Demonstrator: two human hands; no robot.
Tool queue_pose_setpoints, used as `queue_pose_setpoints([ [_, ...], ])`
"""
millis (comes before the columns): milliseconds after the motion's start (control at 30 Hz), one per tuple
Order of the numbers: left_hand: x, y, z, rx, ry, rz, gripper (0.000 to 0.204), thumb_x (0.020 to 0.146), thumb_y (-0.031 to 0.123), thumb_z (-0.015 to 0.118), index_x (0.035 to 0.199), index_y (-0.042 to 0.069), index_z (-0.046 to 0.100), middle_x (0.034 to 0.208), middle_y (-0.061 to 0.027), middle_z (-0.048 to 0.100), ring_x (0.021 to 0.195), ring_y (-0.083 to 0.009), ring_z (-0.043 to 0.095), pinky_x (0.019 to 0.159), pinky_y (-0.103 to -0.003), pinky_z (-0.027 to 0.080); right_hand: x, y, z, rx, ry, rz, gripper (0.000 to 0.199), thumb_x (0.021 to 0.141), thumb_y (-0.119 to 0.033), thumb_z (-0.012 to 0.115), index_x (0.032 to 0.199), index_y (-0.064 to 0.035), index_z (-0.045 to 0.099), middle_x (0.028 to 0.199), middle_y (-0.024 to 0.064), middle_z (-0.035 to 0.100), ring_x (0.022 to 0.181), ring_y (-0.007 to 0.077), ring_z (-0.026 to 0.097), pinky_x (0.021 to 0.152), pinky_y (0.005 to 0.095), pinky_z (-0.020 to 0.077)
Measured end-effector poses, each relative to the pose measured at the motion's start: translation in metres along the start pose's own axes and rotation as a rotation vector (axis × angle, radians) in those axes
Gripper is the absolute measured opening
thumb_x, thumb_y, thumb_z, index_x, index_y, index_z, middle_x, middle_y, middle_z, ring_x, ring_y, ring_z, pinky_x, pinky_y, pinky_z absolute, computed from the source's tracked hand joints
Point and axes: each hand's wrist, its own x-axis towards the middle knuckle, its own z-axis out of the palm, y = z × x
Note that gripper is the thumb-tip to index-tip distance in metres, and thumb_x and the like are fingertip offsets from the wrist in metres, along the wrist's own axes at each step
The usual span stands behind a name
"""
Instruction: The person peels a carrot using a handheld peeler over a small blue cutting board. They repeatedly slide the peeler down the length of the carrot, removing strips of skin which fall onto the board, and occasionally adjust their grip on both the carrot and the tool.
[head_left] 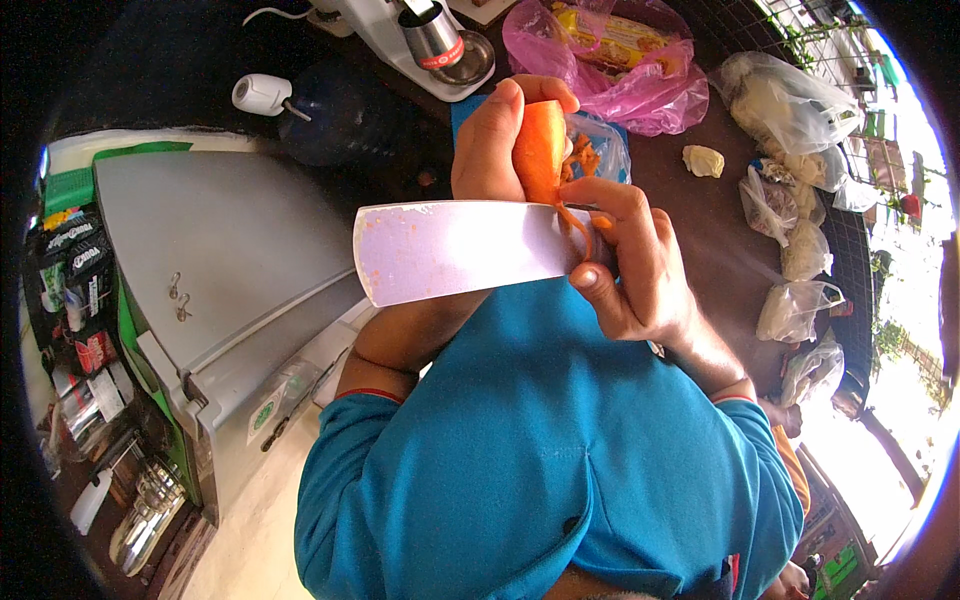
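Carrot [541, 150] sits upper centre of the frame, long axis near vertical, wrapped snugly in our left hand [488, 145]. We've got our right hand [640, 265] pinching the broad-bladed knife [460, 252] by its right end, blade pretty much crosswise below the carrot.

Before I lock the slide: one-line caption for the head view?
Left hand grips an orange carrot; right hand holds a broad pale blade, an orange strip curling below the carrot's tip.
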Motion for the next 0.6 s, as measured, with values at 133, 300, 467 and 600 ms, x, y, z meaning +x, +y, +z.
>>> queue_pose_setpoints([
  [133,-0.001,-0.003,-0.003,0.014,0.003,0.005,0.044,0.099,0.044,0.037,0.099,0.004,0.056,0.071,-0.004,0.047,0.064,-0.0141,0.041,0.061,-0.028,0.037,0.0,0.002,0.004,-0.016,0.037,-0.033,0.047,0.086,-0.025,0.068,0.122,-0.0019,0.048,0.062,0.0078,0.06,0.057,0.0277,0.065,0.054,0.0367,0.0497],
  [300,-0.004,0.0,-0.003,0.066,-0.026,-0.043,0.044,0.1,0.045,0.036,0.101,0.005,0.055,0.072,-0.0037,0.047,0.068,-0.0149,0.042,0.065,-0.028,0.039,0.0,0.003,0.007,-0.001,0.067,-0.011,0.045,0.086,-0.024,0.069,0.12,-0.0022,0.049,0.062,0.0076,0.06,0.056,0.0263,0.064,0.053,0.0358,0.049],
  [467,-0.004,-0.002,-0.008,0.108,-0.052,-0.02,0.043,0.1,0.045,0.035,0.102,0.006,0.054,0.073,-0.0032,0.047,0.07,-0.0145,0.043,0.066,-0.027,0.039,0.0,0.001,0.006,0.035,0.046,0.035,0.046,0.086,-0.024,0.069,0.12,-0.0019,0.048,0.062,0.0075,0.062,0.056,0.0257,0.065,0.053,0.0351,0.0491],
  [600,-0.005,-0.004,-0.01,0.1,-0.101,0.013,0.044,0.1,0.045,0.033,0.103,0.007,0.054,0.073,-0.0025,0.048,0.068,-0.0122,0.044,0.066,-0.026,0.039,0.003,-0.001,0.007,0.036,0.049,0.061,0.046,0.086,-0.02,0.068,0.122,-0.0016,0.045,0.063,0.0085,0.064,0.057,0.0261,0.066,0.052,0.035,0.0496],
])
